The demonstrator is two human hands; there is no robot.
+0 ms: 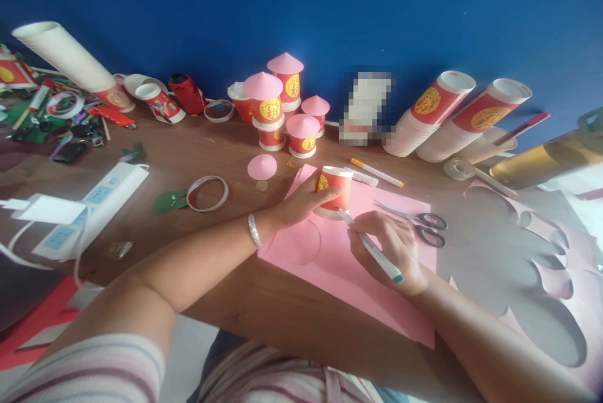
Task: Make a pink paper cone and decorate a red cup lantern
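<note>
My left hand is wrapped round a red paper cup that stands on the pink paper. In my right hand is a white marker with a green end, its tip at the cup's lower rim. A drawn circle shows on the paper left of the cup. Scissors lie on the paper's right part, with their blades pointing left. Behind the cup lie a capped white marker and a white and orange pen.
Red cups with pink cone tops stand at the back. Stacked cups lean on the right, near a tape roll and pink scraps. At left are a power strip, a cup ring and mixed supplies.
</note>
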